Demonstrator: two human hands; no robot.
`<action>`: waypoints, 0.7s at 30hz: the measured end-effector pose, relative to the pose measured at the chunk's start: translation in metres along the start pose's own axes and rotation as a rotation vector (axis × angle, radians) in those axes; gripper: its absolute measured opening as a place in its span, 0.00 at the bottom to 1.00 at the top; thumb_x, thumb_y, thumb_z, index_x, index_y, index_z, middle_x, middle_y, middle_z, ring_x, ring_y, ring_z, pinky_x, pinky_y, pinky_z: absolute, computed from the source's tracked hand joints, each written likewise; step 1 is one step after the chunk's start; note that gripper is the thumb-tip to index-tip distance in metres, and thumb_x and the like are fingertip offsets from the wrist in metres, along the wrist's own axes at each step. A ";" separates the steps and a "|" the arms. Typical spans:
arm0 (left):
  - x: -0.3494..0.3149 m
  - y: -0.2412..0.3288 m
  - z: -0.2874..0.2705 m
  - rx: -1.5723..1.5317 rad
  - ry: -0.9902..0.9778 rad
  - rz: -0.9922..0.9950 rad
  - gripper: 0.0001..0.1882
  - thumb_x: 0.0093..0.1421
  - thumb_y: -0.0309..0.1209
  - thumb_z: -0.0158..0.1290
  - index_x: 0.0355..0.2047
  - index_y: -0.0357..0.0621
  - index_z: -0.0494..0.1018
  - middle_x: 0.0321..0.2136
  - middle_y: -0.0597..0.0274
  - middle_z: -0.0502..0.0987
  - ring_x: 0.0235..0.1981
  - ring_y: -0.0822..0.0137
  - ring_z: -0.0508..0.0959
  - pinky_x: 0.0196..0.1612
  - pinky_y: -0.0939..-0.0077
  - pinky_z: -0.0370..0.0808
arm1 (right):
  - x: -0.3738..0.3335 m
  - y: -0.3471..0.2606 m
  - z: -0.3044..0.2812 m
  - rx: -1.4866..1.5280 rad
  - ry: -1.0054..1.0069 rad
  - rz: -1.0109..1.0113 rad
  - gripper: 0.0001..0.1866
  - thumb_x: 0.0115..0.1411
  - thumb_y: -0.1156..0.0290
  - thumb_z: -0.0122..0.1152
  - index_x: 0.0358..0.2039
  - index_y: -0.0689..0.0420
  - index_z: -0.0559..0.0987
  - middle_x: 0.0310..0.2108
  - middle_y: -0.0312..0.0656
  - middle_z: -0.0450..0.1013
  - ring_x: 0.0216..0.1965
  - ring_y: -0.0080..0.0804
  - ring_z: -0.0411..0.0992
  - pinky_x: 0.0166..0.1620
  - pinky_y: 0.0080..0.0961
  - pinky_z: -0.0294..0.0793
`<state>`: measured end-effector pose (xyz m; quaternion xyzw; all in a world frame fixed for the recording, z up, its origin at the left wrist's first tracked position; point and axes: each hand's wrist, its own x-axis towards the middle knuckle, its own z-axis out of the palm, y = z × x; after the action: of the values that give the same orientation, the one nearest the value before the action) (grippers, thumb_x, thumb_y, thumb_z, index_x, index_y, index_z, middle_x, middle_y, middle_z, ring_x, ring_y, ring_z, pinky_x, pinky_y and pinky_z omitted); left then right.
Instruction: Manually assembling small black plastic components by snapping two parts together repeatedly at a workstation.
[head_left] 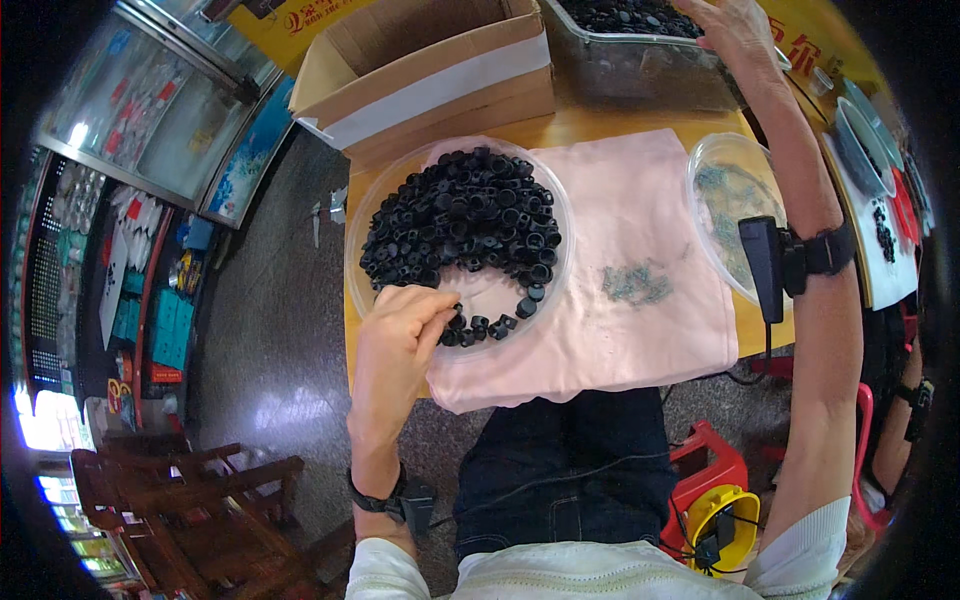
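Observation:
My left hand (pixel 400 325) is pinched over the near left side of a round clear plastic tray (pixel 357 310). A small black plastic part (pixel 457 309) shows at its fingertips. Black cap-like plastic parts (pixel 460 215) heap up in the tray's far half, and several lie loose along its near edge. At the top right my right hand (pixel 735 30) reaches over a clear plastic bin (pixel 640 72) full of small black pieces (pixel 630 15). Its thumb and fingers are apart, though the frame's edge cuts off some of the fingertips.
A pink cloth (pixel 620 345) covers the table's near part, with small grey-green bits (pixel 636 284) scattered on it. More bits lie in a round clear dish (pixel 720 220) at right. An open cardboard box (pixel 430 80) stands behind the tray. A red stool (pixel 705 460) is below.

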<state>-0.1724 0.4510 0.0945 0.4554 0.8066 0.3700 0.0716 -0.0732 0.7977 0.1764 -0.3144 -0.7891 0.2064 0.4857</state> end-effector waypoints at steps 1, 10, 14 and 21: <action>0.002 0.000 -0.003 0.102 -0.055 0.053 0.08 0.51 0.20 0.54 0.33 0.34 0.76 0.30 0.55 0.76 0.33 0.59 0.75 0.37 0.72 0.71 | -0.006 -0.006 0.003 -0.001 0.105 -0.031 0.18 0.56 0.67 0.60 0.45 0.61 0.74 0.29 0.41 0.74 0.18 0.22 0.69 0.18 0.19 0.68; 0.008 -0.014 -0.004 0.273 -0.170 0.140 0.09 0.49 0.22 0.55 0.33 0.38 0.77 0.29 0.56 0.76 0.34 0.58 0.73 0.40 0.71 0.70 | -0.126 -0.043 -0.031 0.200 -0.253 -0.023 0.13 0.55 0.71 0.60 0.42 0.59 0.77 0.31 0.33 0.74 0.27 0.18 0.68 0.26 0.15 0.67; 0.011 -0.019 -0.004 0.224 -0.163 0.166 0.09 0.48 0.22 0.56 0.32 0.37 0.77 0.28 0.57 0.76 0.33 0.59 0.74 0.38 0.71 0.70 | -0.185 -0.051 -0.046 0.363 -0.475 0.161 0.11 0.55 0.76 0.58 0.40 0.60 0.77 0.32 0.40 0.73 0.27 0.22 0.69 0.25 0.15 0.68; 0.007 0.008 0.002 0.088 -0.078 0.122 0.06 0.50 0.22 0.56 0.30 0.37 0.77 0.28 0.59 0.77 0.32 0.63 0.74 0.35 0.73 0.70 | -0.244 -0.052 -0.052 0.496 -0.545 0.267 0.09 0.56 0.79 0.55 0.37 0.62 0.77 0.30 0.42 0.73 0.28 0.27 0.72 0.31 0.20 0.71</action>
<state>-0.1704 0.4600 0.1003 0.5205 0.7895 0.3196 0.0603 0.0386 0.5915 0.0767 -0.2211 -0.7673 0.5283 0.2886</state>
